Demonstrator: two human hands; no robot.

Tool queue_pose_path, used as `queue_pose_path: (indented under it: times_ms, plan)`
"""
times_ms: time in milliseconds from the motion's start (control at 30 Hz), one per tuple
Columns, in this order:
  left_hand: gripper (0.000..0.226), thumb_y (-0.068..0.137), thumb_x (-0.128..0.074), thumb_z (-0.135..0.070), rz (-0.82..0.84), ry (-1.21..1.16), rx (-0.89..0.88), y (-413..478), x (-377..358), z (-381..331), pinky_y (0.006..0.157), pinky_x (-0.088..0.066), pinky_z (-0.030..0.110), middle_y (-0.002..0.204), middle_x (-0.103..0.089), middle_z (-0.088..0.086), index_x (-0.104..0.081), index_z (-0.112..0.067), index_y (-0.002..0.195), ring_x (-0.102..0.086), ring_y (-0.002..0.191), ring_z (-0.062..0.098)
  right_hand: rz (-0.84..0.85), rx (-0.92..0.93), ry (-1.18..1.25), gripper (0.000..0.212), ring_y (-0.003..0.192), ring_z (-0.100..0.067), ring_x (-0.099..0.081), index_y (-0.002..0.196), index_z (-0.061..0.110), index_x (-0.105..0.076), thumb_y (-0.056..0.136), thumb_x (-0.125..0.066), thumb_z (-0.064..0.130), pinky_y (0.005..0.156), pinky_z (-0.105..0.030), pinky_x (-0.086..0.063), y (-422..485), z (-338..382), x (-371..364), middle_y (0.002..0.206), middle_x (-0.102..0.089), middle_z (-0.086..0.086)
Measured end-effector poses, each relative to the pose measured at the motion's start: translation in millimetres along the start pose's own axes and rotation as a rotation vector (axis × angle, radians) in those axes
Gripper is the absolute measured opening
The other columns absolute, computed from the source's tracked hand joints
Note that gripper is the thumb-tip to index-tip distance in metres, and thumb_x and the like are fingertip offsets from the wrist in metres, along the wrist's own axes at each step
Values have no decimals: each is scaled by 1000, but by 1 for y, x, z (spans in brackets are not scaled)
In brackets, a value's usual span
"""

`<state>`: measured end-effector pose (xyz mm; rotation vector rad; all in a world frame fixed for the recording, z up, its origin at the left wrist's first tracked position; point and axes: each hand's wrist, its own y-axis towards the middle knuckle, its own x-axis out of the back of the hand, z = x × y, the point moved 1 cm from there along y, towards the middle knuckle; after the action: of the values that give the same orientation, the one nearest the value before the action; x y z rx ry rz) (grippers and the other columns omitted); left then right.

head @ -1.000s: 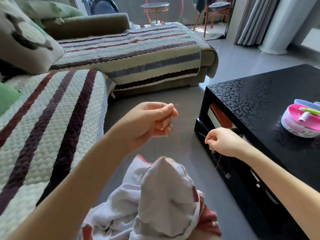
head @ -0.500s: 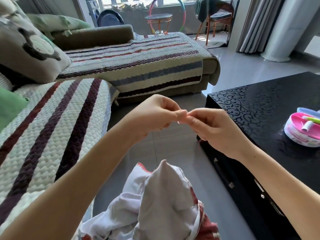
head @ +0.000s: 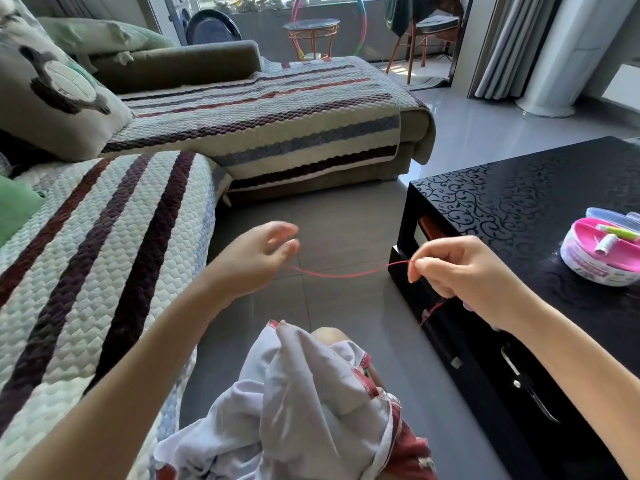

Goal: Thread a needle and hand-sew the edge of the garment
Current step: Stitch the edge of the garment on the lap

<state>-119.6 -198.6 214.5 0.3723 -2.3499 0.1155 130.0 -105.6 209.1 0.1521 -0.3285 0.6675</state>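
Our right hand (head: 460, 268) pinches the red thread (head: 346, 274) between thumb and forefinger. The strand sags across to our left hand (head: 256, 261), fingers loose and blurred, so we can't tell whether they hold the end. The white garment (head: 311, 393) lies bunched on our lap below both hands, and the pink sewing box (head: 595, 268) sits on the black table (head: 519, 202).

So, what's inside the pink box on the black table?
The pink box holds a white thread spool and a green tube-like item. Its near wall hides anything deeper; the frame edge crops its right side.
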Motion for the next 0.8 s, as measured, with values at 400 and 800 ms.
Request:
queue_pose_path:
  times_ms: [400, 800]
  plan:
    - [40, 100, -47, -16, 128, -800, -21, 3, -55, -33, 43, -22, 17, 48, -30, -11, -37, -15, 61, -23, 42, 4, 142, -49, 29, 26, 41, -11, -25, 61, 0, -62, 84, -52, -5, 43, -22, -20, 25, 19, -18, 40, -34, 6]
    - [47, 97, -44, -47, -302, 392, 157, 17, -2, 83, 86, -44, 40, 105, -65, 17, -63, -11, 120, -59, 102, 34, 145, -203, 89, 24, 42, -12, -18, 62, -4, -61, 83, -50, -8, 44, -24, -13, 20, -8, -13, 42, -27, 2]
